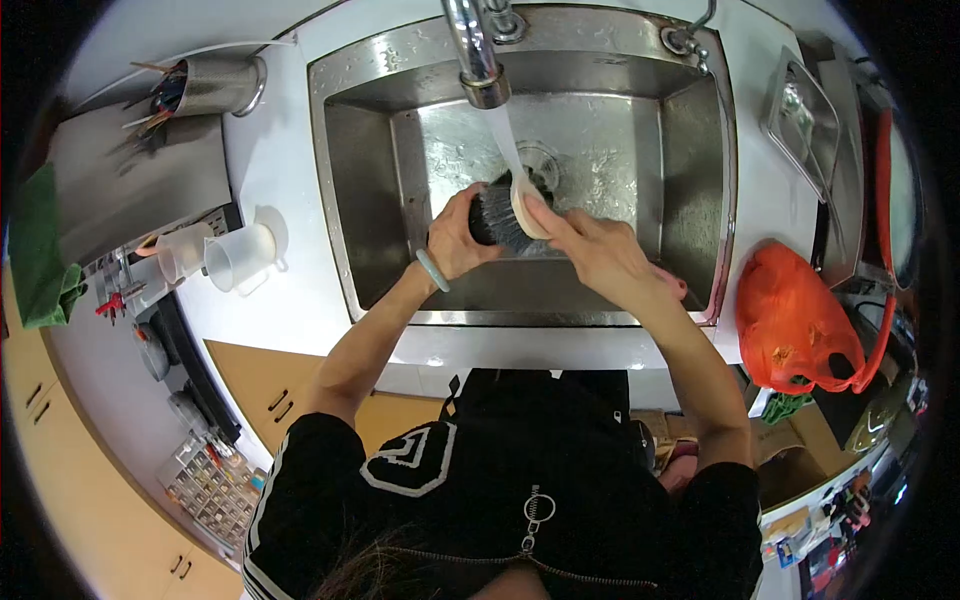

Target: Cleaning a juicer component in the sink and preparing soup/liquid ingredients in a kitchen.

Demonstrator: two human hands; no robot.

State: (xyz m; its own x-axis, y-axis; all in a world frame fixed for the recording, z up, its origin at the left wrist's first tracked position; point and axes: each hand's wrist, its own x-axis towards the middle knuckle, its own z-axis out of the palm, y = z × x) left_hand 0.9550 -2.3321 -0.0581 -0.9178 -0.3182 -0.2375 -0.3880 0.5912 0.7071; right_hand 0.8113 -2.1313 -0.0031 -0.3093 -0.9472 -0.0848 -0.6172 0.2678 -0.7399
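Note:
Over the stainless steel sink (pixel 375 247), my left hand (pixel 459 232) grips a dark, rounded object (pixel 477 219). Its full shape is hidden by my fingers and by grey bristles. My right hand (pixel 592 244) holds a scrubbing brush (pixel 529 211) by its cream-coloured body. The brush's grey bristles press against the dark object. From the chrome faucet (pixel 484 79), running water (pixel 505 142) falls onto the brush and the thing under it. The drain (pixel 540 161) shows just beyond my hands.
Behind my right wrist, a pink item (pixel 670 282) is partly hidden. On the right counter lie a red plastic bag (pixel 791 319) and a metal tray (pixel 806 124). To the left stand a plastic measuring cup (pixel 238 259) and a metal utensil holder (pixel 217 86).

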